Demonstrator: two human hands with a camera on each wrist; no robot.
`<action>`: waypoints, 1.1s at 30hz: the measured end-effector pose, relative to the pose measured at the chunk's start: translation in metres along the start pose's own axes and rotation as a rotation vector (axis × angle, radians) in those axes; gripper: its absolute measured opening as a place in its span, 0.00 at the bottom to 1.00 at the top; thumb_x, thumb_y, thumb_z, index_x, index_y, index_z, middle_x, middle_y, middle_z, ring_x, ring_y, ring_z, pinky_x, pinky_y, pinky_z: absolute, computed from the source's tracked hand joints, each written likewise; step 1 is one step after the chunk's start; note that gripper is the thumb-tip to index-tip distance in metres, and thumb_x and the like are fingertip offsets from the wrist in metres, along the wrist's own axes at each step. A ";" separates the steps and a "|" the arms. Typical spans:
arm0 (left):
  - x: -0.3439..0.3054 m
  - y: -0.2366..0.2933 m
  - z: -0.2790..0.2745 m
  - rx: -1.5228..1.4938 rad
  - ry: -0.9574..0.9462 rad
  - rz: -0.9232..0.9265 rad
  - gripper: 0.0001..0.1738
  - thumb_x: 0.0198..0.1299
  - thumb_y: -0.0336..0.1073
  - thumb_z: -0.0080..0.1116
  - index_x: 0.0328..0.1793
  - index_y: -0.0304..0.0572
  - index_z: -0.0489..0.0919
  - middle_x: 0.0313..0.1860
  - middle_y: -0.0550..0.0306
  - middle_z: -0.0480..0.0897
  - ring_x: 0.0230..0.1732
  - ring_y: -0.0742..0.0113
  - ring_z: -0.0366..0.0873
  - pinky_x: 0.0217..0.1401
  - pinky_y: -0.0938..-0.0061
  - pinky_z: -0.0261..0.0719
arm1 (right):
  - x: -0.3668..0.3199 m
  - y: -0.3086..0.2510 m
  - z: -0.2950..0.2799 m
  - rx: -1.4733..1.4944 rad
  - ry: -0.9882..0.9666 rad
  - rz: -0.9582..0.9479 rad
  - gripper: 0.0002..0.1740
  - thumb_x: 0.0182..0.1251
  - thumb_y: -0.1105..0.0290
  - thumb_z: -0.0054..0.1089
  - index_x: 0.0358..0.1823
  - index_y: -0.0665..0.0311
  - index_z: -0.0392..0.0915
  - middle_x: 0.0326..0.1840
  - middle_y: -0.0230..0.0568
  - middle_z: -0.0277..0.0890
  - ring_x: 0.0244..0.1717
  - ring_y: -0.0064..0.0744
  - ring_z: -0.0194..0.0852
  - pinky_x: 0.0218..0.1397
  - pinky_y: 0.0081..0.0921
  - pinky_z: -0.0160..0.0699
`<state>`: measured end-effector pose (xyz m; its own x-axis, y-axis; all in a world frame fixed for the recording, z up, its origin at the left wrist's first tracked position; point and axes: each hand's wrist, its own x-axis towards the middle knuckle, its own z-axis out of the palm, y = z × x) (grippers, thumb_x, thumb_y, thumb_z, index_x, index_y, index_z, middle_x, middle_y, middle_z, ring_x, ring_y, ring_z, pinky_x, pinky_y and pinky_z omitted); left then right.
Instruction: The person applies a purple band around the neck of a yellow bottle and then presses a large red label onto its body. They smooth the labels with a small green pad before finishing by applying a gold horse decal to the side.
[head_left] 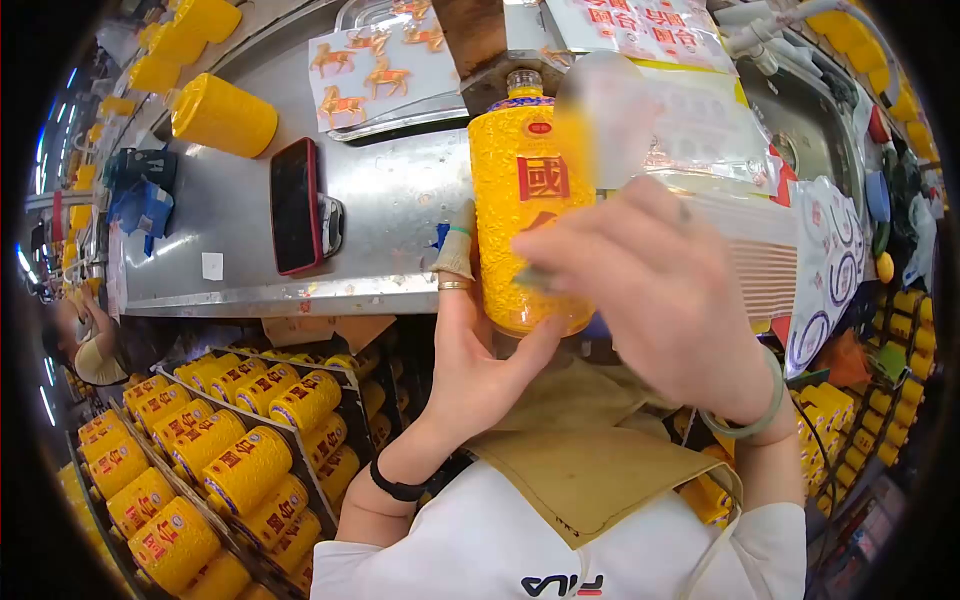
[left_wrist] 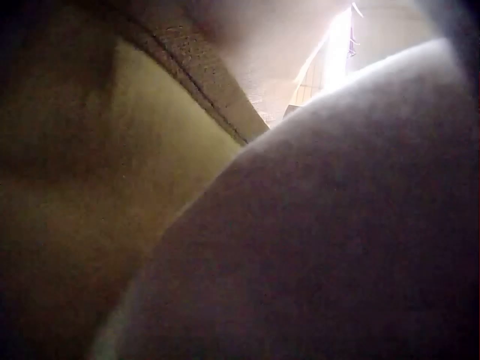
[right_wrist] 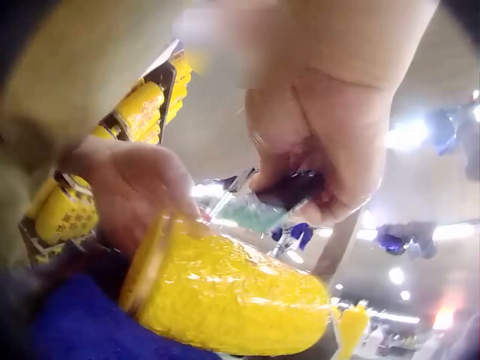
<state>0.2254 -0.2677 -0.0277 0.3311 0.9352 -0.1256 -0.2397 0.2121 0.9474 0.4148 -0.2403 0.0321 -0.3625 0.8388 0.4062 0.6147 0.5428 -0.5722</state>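
A yellow embossed bottle [head_left: 500, 175] with red characters and a clear glass neck lies with its neck pointing away from me. My left hand [head_left: 480, 375] grips its lower end, thumb on one side and sheathed finger along the other. Over the bottle's right side, my right hand [head_left: 665, 290] is blurred. In the right wrist view, curled fingers of that hand pinch a small flat piece [right_wrist: 259, 214], translucent greenish with a dark end, just above the bottle; its kind I cannot tell. Dark cloth and tan fabric fill most of the left wrist view.
A metal worktable [head_left: 220, 270] bears a phone [head_left: 294, 205], another yellow bottle [head_left: 225, 115] and a sheet of horse stickers [head_left: 385, 75]. Printed sticker sheets [head_left: 640, 30] lie at the back right. Crates of yellow bottles [head_left: 245, 465] stand at the lower left.
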 end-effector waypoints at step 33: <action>-0.003 0.003 -0.002 -0.052 0.045 0.018 0.56 0.63 0.23 0.70 0.89 0.31 0.42 0.86 0.43 0.54 0.86 0.54 0.55 0.86 0.58 0.57 | -0.090 -0.022 0.028 0.562 0.371 0.726 0.09 0.73 0.78 0.64 0.52 0.70 0.82 0.42 0.32 0.75 0.36 0.16 0.71 0.37 0.16 0.69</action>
<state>0.2216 -0.2692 -0.0250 0.2857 0.9504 -0.1231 -0.2926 0.2088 0.9332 0.4141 -0.3270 -0.0122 0.2724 0.9616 -0.0346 0.1445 -0.0764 -0.9865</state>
